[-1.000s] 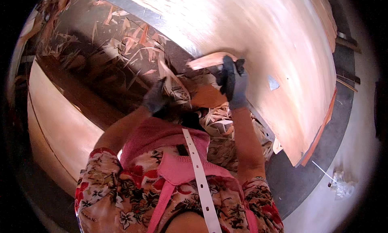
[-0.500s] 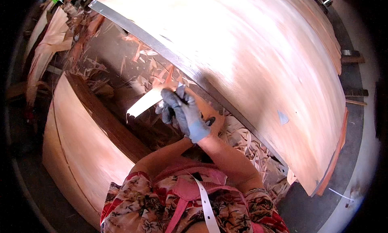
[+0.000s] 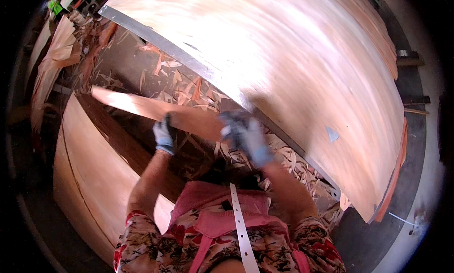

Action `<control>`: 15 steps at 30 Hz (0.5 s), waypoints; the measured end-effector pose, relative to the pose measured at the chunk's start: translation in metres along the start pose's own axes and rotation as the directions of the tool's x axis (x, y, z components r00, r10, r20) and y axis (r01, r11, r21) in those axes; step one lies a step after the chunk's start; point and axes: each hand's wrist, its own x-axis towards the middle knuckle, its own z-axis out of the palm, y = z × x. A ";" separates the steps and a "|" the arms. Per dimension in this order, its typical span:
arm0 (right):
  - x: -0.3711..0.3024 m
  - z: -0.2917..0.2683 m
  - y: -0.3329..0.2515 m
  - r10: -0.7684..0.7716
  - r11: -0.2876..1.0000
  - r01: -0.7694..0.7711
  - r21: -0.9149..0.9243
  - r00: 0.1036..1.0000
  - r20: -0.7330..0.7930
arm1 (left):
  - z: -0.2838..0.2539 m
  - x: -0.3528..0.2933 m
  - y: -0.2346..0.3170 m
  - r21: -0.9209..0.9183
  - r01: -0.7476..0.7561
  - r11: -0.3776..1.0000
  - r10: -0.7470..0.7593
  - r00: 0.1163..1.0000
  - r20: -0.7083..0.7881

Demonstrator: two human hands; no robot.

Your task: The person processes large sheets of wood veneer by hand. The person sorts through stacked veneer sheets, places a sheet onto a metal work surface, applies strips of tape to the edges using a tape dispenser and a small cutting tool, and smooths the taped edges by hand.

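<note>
A long, narrow strip of wood veneer point(image 3: 196, 120) stretches slantwise before me, its pale pointed end reaching to the left. My left hand point(image 3: 163, 134), in a grey and light-blue glove, is closed on the strip's near edge, around its middle. At the strip's right end is my gloved right hand point(image 3: 246, 135), closed on it and smeared by motion. Beyond that hand runs a long metal strip point(image 3: 165, 43) along the edge of a big stack of veneer sheets point(image 3: 302, 74).
A second veneer stack point(image 3: 94, 178) with a dark side lies at lower left. Loose veneer scraps point(image 3: 293, 171) litter the floor between the stacks, and crumpled long pieces point(image 3: 54, 65) pile up at far left. A small grey-blue triangle point(image 3: 332, 135) rests on the big stack.
My hands were together around the veneer strip and have now parted, the left moving left, the right moving right. The strip now lies stretched out between them.
</note>
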 end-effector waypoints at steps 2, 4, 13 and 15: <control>0.008 -0.073 -0.002 -0.435 0.723 0.286 -0.629 0.896 -0.092 | -0.050 0.036 0.015 0.016 -0.102 0.995 0.102 0.994 -0.042; 0.017 -0.136 -0.017 -0.558 0.511 0.096 -0.854 0.793 -0.245 | -0.086 0.068 0.037 -0.019 -0.070 0.997 0.069 0.996 -0.053; 0.013 -0.229 0.021 -0.756 -0.121 -0.111 -0.986 0.654 0.019 | -0.112 0.194 0.282 0.457 -0.286 0.842 0.443 0.851 -0.283; 0.016 -0.225 0.019 -0.757 -0.126 -0.087 -0.988 0.652 0.039 | -0.081 0.216 0.352 0.691 -0.336 0.640 0.632 0.742 -0.224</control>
